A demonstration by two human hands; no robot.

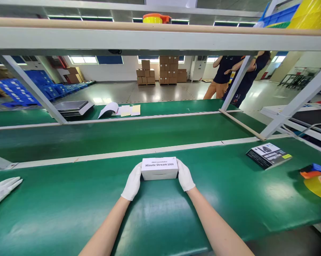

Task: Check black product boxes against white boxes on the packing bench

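Clasping with white fabric-gloved left hand (132, 182) and white fabric-gloved right hand (186, 176) the opposite ends of a white, oblong cardboard box (159, 170), seemingly at a steadying step. Probably calls next for level, even pressure. Runs lengthwise left to right, with lettering upright from the near side. Held centrally on or just above smooth green worktop (229, 192), short of straight white strip (123, 154).

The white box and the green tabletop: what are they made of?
The white box: probably smooth, matte card, judging by its crisp edges and printed lettering. The green tabletop: perhaps rubber or vinyl sheeting, semi-gloss, with soft light reflections.
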